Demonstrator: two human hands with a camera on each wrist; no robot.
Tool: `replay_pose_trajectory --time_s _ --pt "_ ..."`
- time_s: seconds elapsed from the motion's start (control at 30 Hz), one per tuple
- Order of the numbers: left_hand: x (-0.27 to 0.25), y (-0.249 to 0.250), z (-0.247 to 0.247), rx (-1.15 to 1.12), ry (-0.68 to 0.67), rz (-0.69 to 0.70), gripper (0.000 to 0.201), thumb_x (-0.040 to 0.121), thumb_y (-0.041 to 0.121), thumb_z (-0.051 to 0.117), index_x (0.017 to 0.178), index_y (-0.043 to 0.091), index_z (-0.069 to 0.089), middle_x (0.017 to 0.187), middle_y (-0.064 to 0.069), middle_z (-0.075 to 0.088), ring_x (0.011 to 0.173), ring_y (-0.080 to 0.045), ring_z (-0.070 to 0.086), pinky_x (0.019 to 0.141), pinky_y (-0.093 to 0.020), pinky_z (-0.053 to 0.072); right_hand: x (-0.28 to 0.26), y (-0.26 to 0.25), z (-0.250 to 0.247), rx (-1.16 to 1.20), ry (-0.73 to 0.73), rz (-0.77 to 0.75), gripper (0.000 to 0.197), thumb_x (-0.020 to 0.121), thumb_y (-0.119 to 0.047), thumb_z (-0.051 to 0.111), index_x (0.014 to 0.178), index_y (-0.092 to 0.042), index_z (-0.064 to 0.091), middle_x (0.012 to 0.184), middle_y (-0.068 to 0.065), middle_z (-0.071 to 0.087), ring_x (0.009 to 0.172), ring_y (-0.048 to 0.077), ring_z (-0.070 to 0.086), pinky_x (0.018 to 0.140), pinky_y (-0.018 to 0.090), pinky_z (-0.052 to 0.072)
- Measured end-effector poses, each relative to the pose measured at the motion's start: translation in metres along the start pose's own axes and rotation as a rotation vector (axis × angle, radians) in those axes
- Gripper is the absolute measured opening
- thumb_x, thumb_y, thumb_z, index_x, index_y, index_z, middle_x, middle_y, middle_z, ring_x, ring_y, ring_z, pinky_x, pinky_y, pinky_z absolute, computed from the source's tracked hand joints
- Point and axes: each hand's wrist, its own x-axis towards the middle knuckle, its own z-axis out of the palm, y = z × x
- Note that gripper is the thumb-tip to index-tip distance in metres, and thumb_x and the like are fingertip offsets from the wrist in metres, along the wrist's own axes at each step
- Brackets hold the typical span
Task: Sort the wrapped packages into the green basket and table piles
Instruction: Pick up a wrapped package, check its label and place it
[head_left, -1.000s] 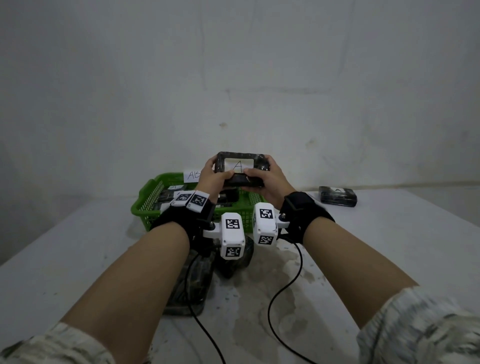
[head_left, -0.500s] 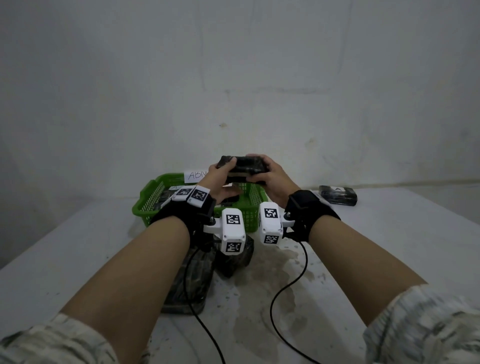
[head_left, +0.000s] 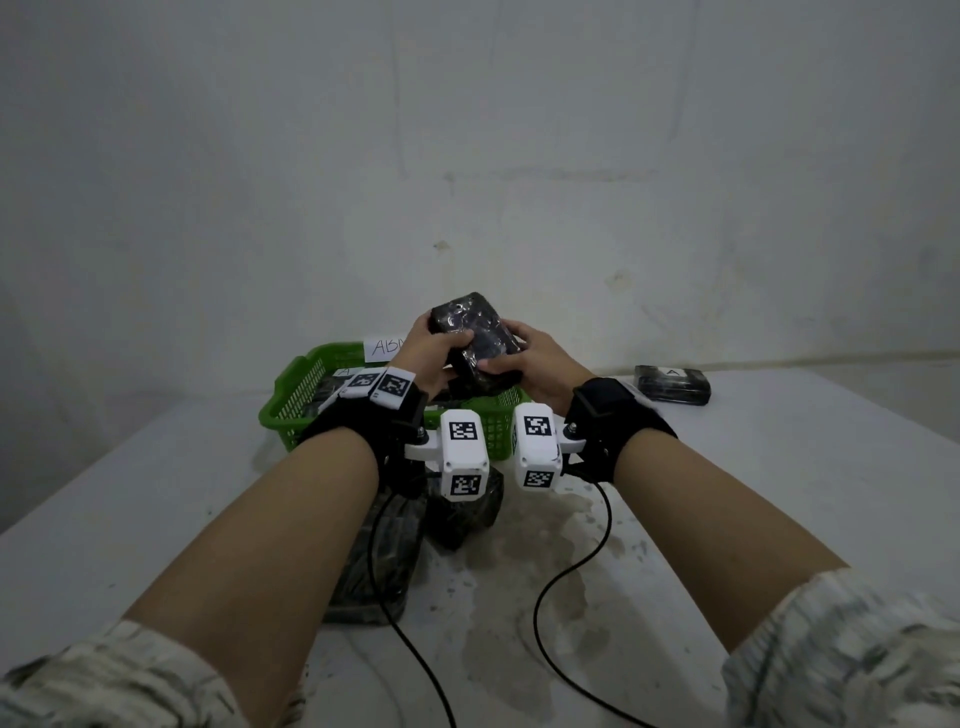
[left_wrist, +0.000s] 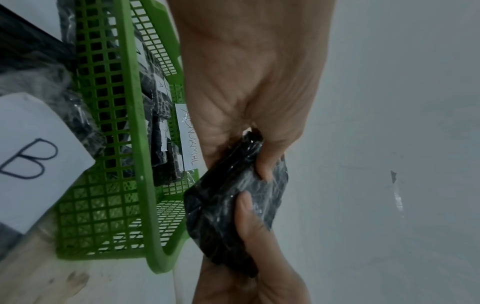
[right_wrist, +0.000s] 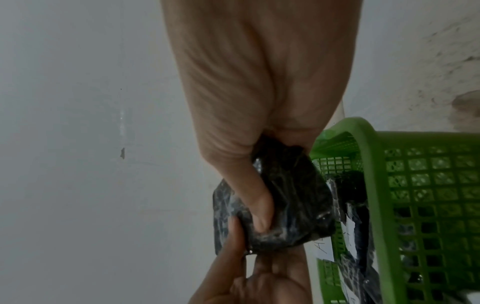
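Observation:
A black, shiny wrapped package is held in the air above the green basket, tilted, with its plain dark side up and no label showing. My left hand grips its left end and my right hand grips its right end, thumbs on top. The wrist views show the same package pinched between thumbs and fingers of both hands. The basket holds several dark wrapped packages with white labels and carries a paper tag on its far rim.
One wrapped package labelled A lies on the white table at the far right. More dark packages lie under my left forearm, one labelled B. Cables trail across the stained table front. A wall stands close behind.
The package showed its white A label a second ago. Both hands have since turned it over and tilted it, so its plain dark side faces me.

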Motion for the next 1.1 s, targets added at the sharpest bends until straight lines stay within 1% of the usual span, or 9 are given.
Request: replay_pose_trajectory --time_s 0.2,0.37,0.43,0.53,0.7,0.8,0.9,0.97,1.1 --pt "-0.003 0.003 0.001 0.05 -0.065 0.032 0.06 0.091 -0.003 0.053 0.141 0.023 0.035 0.12 -0.013 0.054 0.105 -0.03 0.056 0.088 -0.046 0.049 -0.001 0.0 0.002 0.077 0.014 0.032 0.034 0.091 -0.006 0.057 0.125 0.0 0.053 0.104 0.015 0.065 0.089 0.025 0.064 0.079 0.035 0.055" --pt "-0.001 0.0 0.0 0.138 0.001 0.124 0.043 0.095 0.007 0.051 0.136 0.017 0.045 0.118 -0.014 0.056 0.083 -0.019 0.06 0.07 -0.032 0.054 -0.003 -0.001 0.006 0.036 0.05 0.053 0.03 0.091 -0.005 0.059 0.119 -0.004 0.052 0.102 0.012 0.064 0.092 0.027 0.064 0.083 0.04 0.054" --pt "-0.001 -0.001 -0.002 0.191 -0.031 0.159 0.043 0.094 0.002 0.05 0.135 0.015 0.048 0.112 -0.013 0.057 0.08 -0.015 0.06 0.062 -0.024 0.057 -0.008 -0.004 0.006 0.004 0.04 0.08 0.031 0.093 -0.018 0.059 0.12 -0.005 0.054 0.1 0.009 0.065 0.09 0.023 0.064 0.076 0.037 0.055" --pt "-0.003 0.001 -0.003 0.242 -0.102 0.163 0.048 0.092 0.001 0.053 0.137 0.016 0.047 0.11 -0.011 0.059 0.083 -0.014 0.061 0.065 -0.021 0.057 -0.014 -0.009 0.001 -0.046 0.041 0.108 0.042 0.093 -0.037 0.056 0.124 -0.009 0.053 0.103 0.003 0.064 0.091 0.02 0.063 0.067 0.035 0.053" --pt "-0.004 -0.002 0.001 0.272 0.002 0.106 0.054 0.088 0.011 0.063 0.135 0.021 0.037 0.115 -0.018 0.061 0.108 -0.032 0.06 0.089 -0.046 0.053 -0.016 -0.014 0.001 -0.106 0.106 0.054 0.038 0.092 -0.025 0.061 0.123 -0.009 0.046 0.114 0.005 0.058 0.095 0.02 0.059 0.067 0.04 0.051" --pt "-0.005 -0.004 0.001 0.307 -0.061 0.088 0.042 0.092 0.005 0.056 0.129 0.02 0.044 0.097 -0.011 0.063 0.091 -0.026 0.064 0.072 -0.034 0.057 -0.02 -0.02 0.004 -0.039 0.071 0.033 0.024 0.095 -0.023 0.054 0.115 -0.016 0.045 0.101 0.0 0.057 0.089 0.015 0.057 0.064 0.032 0.05" --pt "-0.006 -0.002 0.001 0.249 -0.127 0.078 0.032 0.093 0.002 0.05 0.119 0.021 0.051 0.096 -0.011 0.061 0.092 -0.024 0.06 0.088 -0.042 0.051 -0.021 -0.026 0.008 -0.042 0.042 0.03 0.023 0.098 -0.036 0.046 0.115 -0.021 0.042 0.101 -0.004 0.054 0.089 0.011 0.056 0.066 0.033 0.049" --pt "-0.007 0.001 0.002 0.187 -0.132 0.064 0.024 0.094 0.006 0.046 0.111 0.021 0.056 0.099 -0.009 0.061 0.097 -0.025 0.056 0.096 -0.044 0.046 -0.019 -0.026 0.009 -0.108 0.056 0.01 0.015 0.098 -0.032 0.045 0.11 -0.024 0.042 0.102 -0.005 0.053 0.092 0.012 0.053 0.075 0.039 0.047" --pt "-0.01 0.008 0.005 0.102 -0.135 0.058 0.017 0.096 0.03 0.047 0.098 0.019 0.06 0.094 -0.005 0.058 0.096 -0.023 0.054 0.095 -0.043 0.045 -0.016 -0.026 0.014 -0.116 0.125 -0.075 0.009 0.094 -0.017 0.048 0.095 -0.026 0.046 0.097 -0.003 0.055 0.09 0.016 0.053 0.077 0.042 0.044"
